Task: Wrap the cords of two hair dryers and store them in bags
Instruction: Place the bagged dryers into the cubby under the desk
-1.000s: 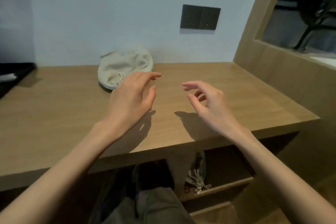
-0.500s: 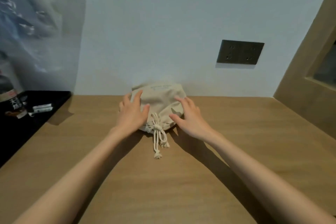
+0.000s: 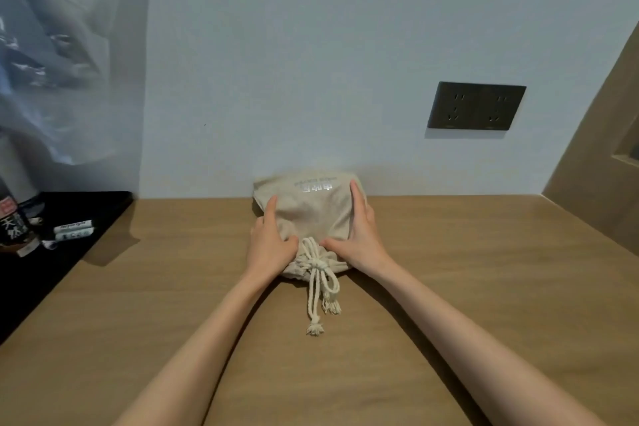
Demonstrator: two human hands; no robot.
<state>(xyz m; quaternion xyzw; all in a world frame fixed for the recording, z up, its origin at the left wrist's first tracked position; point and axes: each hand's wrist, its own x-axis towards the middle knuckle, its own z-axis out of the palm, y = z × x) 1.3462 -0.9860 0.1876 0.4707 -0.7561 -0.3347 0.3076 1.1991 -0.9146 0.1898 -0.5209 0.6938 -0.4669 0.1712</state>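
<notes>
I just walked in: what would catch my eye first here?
A beige drawstring bag, its cord knotted, lies on the wooden desk near the wall, with the left hand and right hand laid on its sides. A dark socket plate sits on the wall, upper right.

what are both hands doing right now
Left hand: open, straight fingers resting on the drawstring bag, left side.
Right hand: open, straight fingers resting on its right side.

Bag point(image 3: 311, 214) on table point(image 3: 484, 270) against wall; left hand point(image 3: 271, 245), right hand point(image 3: 363, 239) flanking.
</notes>
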